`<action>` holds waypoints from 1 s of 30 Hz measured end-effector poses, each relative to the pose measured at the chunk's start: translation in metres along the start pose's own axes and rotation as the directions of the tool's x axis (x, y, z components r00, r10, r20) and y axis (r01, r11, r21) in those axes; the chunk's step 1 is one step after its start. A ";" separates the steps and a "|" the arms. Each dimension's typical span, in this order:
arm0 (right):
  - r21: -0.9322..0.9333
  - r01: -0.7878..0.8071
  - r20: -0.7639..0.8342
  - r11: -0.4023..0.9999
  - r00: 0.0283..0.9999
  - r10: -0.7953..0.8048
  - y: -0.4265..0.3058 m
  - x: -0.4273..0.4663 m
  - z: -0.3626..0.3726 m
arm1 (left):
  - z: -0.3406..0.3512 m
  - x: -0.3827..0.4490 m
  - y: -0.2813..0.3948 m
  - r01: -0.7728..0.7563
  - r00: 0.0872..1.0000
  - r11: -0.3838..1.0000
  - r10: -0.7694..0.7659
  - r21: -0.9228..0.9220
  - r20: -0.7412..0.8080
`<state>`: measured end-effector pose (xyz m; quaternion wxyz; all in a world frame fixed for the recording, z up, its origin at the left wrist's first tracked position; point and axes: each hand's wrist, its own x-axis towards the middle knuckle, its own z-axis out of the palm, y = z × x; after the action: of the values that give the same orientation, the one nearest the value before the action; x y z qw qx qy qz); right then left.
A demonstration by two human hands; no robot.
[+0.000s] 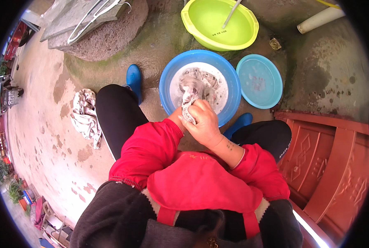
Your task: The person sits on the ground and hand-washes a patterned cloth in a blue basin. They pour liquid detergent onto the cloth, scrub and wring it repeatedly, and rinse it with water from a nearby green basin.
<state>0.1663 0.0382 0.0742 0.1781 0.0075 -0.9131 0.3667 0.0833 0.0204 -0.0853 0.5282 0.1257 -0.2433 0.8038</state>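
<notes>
A patterned wet cloth (189, 107) rises in a twisted strand from the blue basin (165, 77). My right hand (203, 119) is closed around the upper end of this strand, over the basin's near rim. My left hand (176, 116) lies close against the same strand. Most of it is hidden behind the cloth and my right hand, so its fingers cannot be made out. The rest of the cloth (206, 77), light with dark print, is spread in cloudy, foamy water inside the basin.
A yellow-green basin (189, 23) of water with a stick (232, 14) stands beyond; a smaller turquoise basin (259, 79) sits right. Crumpled cloth (86, 117) lies by my left knee. Stone slabs (79, 24) bear white hangers (93, 20). A red-brown door (321, 161) borders the right.
</notes>
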 end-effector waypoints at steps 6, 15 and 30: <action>0.225 -0.595 -0.136 0.771 0.765 0.630 0.111 0.042 -0.009 | 0.056 0.025 -0.038 0.088 0.393 0.853 0.444 0.514 -0.805; 0.339 -0.646 -0.107 0.684 0.696 0.710 0.138 0.027 0.006 | 0.046 0.022 -0.052 0.064 0.549 0.835 0.428 0.547 -0.718; 0.426 -0.563 0.435 0.708 0.814 0.386 0.112 0.001 0.000 | 0.101 0.030 -0.029 0.013 0.489 0.752 0.570 0.659 -0.660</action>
<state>0.1488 0.1206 0.0000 -0.0807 -0.1230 -0.7591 0.6341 0.0917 0.0006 0.0218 0.3640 -0.1603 0.2797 0.8738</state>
